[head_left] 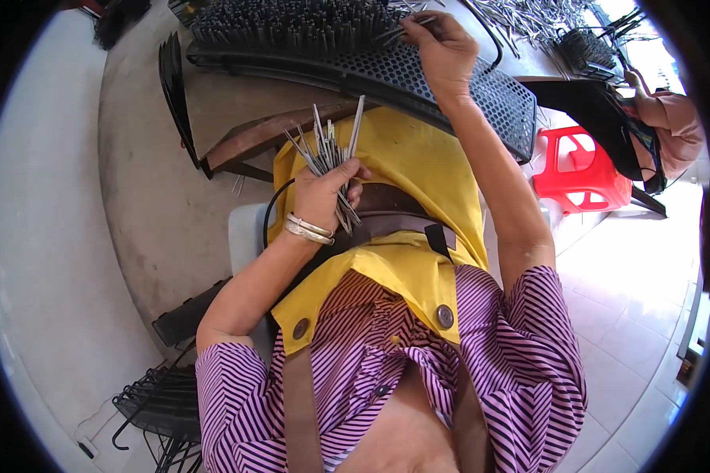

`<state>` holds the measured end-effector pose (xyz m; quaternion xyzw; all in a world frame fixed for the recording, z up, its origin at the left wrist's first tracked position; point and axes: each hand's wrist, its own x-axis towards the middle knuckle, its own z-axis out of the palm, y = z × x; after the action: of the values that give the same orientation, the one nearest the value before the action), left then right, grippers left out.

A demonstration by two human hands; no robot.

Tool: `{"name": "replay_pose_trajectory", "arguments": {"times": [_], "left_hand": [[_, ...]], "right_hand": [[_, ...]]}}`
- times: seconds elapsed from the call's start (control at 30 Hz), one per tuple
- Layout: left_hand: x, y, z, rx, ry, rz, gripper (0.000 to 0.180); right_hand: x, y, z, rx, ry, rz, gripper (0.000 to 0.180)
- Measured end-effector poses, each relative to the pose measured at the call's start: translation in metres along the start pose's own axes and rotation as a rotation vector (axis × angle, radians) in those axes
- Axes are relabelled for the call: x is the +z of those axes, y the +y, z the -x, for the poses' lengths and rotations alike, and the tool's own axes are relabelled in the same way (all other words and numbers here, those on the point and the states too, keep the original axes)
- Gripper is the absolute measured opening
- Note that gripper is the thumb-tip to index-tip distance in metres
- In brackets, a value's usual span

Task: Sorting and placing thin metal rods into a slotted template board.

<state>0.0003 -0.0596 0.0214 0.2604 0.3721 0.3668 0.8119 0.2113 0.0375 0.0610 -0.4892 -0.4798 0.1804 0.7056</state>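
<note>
A fistful of thin grey metal pins fans upward from the person's left hand, which is clenched around the lower half of the bundle and held over a yellow apron at lap level; the pins' long axes run roughly upright, splaying toward the black perforated plastic tray that curves across the worker's front. The right hand reaches further out and higher, its fingers pinched narrowly on a few more pins at the near edge of the dense block of upright grey pins already standing in the tray. The bundle lies below and to the left of that pinching grip, nearer the body, so the left hand is the closer of the two to the loose stock while the right is the one at the tray. Two silver bangles circle the left wrist, and purple-striped sleeves frame the lower view. The tray rests on a worn grey counter edged with a brown wooden rail. Beyond, to the right, a red plastic stool stands on pale floor tiles, beside another seated person near a heap of loose pins.
</note>
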Motion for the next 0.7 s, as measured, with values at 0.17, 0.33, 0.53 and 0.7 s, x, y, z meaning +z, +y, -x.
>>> {"name": "replay_pose_trajectory", "arguments": {"times": [0.17, 0.33, 0.53, 0.7], "left_hand": [[0.003, 0.001, 0.001, -0.015, 0.008, 0.007, 0.012], [-0.002, 0.001, 0.001, -0.034, -0.009, -0.006, 0.013], [0.0, 0.002, 0.001, -0.037, -0.015, -0.005, 0.012], [-0.002, 0.002, 0.001, -0.032, -0.016, 0.004, 0.011]], "right_hand": [[0.011, 0.019, -0.005, -0.147, -0.029, 0.2, 0.01], [0.029, -0.017, -0.005, -0.215, -0.11, 0.529, 0.008], [0.034, -0.005, -0.017, -0.374, -0.256, 0.622, 0.009], [0.036, -0.007, -0.021, -0.236, -0.268, 0.699, 0.01]]}}
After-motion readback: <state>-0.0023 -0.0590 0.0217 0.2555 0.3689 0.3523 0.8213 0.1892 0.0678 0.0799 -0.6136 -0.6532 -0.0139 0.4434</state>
